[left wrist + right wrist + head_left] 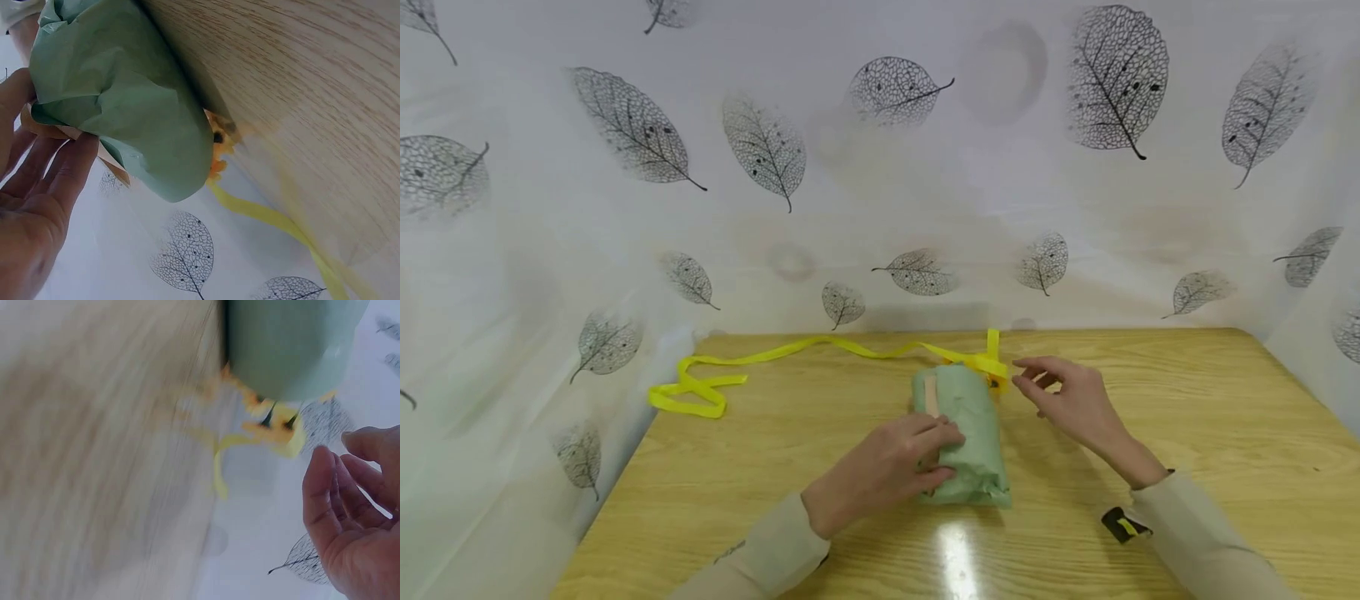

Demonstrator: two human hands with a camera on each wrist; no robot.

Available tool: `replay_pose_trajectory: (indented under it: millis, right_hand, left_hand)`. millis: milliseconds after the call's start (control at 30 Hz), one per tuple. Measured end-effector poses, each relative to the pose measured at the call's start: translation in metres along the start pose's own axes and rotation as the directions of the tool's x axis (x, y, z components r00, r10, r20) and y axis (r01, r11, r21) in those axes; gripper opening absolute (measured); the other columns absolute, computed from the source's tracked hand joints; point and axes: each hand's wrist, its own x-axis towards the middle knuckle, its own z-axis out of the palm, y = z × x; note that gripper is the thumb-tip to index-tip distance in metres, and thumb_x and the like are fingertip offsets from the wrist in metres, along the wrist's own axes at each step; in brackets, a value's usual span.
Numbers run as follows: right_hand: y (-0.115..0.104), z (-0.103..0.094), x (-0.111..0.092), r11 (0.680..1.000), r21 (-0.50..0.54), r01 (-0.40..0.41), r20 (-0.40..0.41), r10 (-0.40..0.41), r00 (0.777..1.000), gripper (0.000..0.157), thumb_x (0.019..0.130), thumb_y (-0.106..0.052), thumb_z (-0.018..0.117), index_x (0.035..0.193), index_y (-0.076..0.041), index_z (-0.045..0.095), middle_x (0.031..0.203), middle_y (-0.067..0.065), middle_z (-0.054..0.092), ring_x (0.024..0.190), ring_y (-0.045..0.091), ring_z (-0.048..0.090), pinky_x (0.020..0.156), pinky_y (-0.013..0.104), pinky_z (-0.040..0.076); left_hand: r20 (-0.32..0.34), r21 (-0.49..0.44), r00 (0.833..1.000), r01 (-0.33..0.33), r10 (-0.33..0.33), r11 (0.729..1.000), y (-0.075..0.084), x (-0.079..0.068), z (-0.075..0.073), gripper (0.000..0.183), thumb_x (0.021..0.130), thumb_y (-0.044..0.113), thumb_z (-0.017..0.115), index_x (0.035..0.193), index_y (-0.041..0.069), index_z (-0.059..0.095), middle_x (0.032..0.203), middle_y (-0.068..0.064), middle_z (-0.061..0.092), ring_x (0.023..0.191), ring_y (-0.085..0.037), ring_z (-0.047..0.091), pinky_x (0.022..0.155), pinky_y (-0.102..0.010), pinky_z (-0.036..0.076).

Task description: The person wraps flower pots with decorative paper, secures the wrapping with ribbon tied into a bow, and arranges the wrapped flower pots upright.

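A parcel wrapped in pale green paper point(973, 433) lies on the wooden table, with a light brown strip point(931, 396) along its left side. My left hand point(887, 467) grips the parcel's left side, its thumb and fingers at the paper edge. Past the parcel's far end, small orange-yellow flowers point(275, 425) peek out beside a yellow ribbon point(880, 352). To the right of that end hovers my right hand point(1075, 404), fingers loosely bent and nothing between them. Whatever the paper wraps is hidden.
The ribbon's long tail runs left along the table's back edge and ends in loose loops point(700, 400). A white cloth printed with dark leaves point(910, 183) hangs behind the table point(1210, 417). A black strap point(1123, 525) sits by the right sleeve.
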Motion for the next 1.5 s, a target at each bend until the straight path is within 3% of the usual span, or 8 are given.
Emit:
replay_pose_trajectory:
  millis: [233, 433, 733, 833, 1033, 1233, 1433, 1500]
  right_hand:
    - [0.025, 0.008, 0.026, 0.990, -0.142, -0.025, 0.113, 0.042, 0.993, 0.028, 0.095, -0.016, 0.073, 0.119, -0.002, 0.075, 0.084, 0.005, 0.075, 0.068, 0.011, 0.064, 0.055, 0.022, 0.049]
    - [0.028, 0.011, 0.042, 0.989, -0.148, -0.031, 0.052, 0.039, 0.998, 0.015, 0.098, -0.012, 0.068, 0.101, -0.002, 0.079, 0.084, 0.009, 0.076, 0.069, 0.013, 0.064, 0.059, 0.022, 0.050]
    - [0.034, -0.012, 0.066, 0.957, 0.049, -0.288, -0.055, 0.290, 0.955, 0.032, 0.104, -0.026, 0.057, 0.114, 0.002, 0.069, 0.087, 0.025, 0.075, 0.058, 0.015, 0.070, 0.052, 0.033, 0.059]
    - [0.038, -0.022, 0.066, 0.933, 0.113, -0.341, -0.046, 0.348, 0.936, 0.038, 0.106, -0.030, 0.053, 0.120, 0.003, 0.065, 0.097, 0.028, 0.075, 0.060, 0.009, 0.072, 0.056, 0.032, 0.062]
    - [0.049, -0.039, 0.058, 0.882, 0.235, -0.408, -0.055, 0.431, 0.901, 0.044, 0.107, -0.033, 0.049, 0.131, 0.003, 0.058, 0.096, -0.009, 0.073, 0.072, -0.006, 0.071, 0.063, 0.031, 0.063]
    - [0.055, -0.058, 0.044, 0.894, 0.194, -0.404, -0.123, 0.430, 0.894, 0.049, 0.108, -0.031, 0.047, 0.141, 0.005, 0.054, 0.136, 0.033, 0.060, 0.076, -0.021, 0.062, 0.061, 0.026, 0.062]
    - [0.065, -0.082, 0.027, 0.893, 0.076, -0.444, -0.186, 0.451, 0.873, 0.053, 0.106, -0.034, 0.046, 0.147, 0.000, 0.052, 0.144, 0.033, 0.054, 0.086, -0.018, 0.060, 0.063, 0.014, 0.055]
    - [0.070, -0.090, 0.021, 0.883, 0.009, -0.469, -0.205, 0.461, 0.864, 0.055, 0.106, -0.037, 0.045, 0.148, -0.003, 0.052, 0.146, 0.031, 0.054, 0.071, -0.012, 0.057, 0.053, 0.015, 0.048]
  left_hand:
    - [0.029, -0.038, 0.999, 0.019, -0.018, 0.999, 0.000, 0.000, -0.002, 0.031, 0.090, 0.025, 0.080, 0.118, 0.014, 0.072, 0.122, -0.003, 0.073, 0.116, -0.013, 0.070, 0.098, -0.017, 0.054]
    - [0.038, -0.048, 0.999, 0.021, -0.019, 0.999, 0.000, 0.001, -0.003, 0.030, 0.092, 0.024, 0.078, 0.119, 0.013, 0.072, 0.126, -0.005, 0.072, 0.120, -0.014, 0.069, 0.101, -0.019, 0.053]
    - [0.036, -0.070, 0.999, 0.022, -0.019, 0.997, 0.000, 0.001, -0.002, 0.029, 0.092, 0.024, 0.078, 0.118, 0.014, 0.072, 0.125, -0.004, 0.072, 0.121, -0.015, 0.068, 0.101, -0.018, 0.052]
    - [0.028, -0.065, 1.000, 0.015, -0.013, 0.998, 0.000, 0.000, -0.001, 0.029, 0.092, 0.023, 0.078, 0.118, 0.013, 0.072, 0.125, -0.005, 0.072, 0.121, -0.015, 0.068, 0.101, -0.017, 0.052]
    - [0.028, -0.073, 0.999, 0.029, -0.027, 0.997, 0.001, 0.000, -0.002, 0.028, 0.092, 0.022, 0.078, 0.118, 0.013, 0.073, 0.125, -0.005, 0.072, 0.121, -0.016, 0.068, 0.100, -0.016, 0.052]
    - [0.030, -0.074, 0.999, 0.036, -0.033, 0.997, 0.001, -0.001, -0.002, 0.028, 0.092, 0.023, 0.078, 0.118, 0.013, 0.072, 0.125, -0.004, 0.072, 0.122, -0.015, 0.067, 0.101, -0.015, 0.051]
    - [0.034, -0.090, 0.998, 0.046, -0.043, 0.995, 0.001, -0.001, -0.002, 0.029, 0.092, 0.022, 0.078, 0.118, 0.012, 0.072, 0.125, -0.005, 0.072, 0.123, -0.016, 0.067, 0.101, -0.016, 0.052]
    - [0.035, -0.083, 0.998, 0.046, -0.043, 0.995, 0.001, -0.001, -0.002, 0.029, 0.092, 0.023, 0.078, 0.118, 0.012, 0.073, 0.126, -0.005, 0.072, 0.123, -0.016, 0.068, 0.101, -0.016, 0.052]
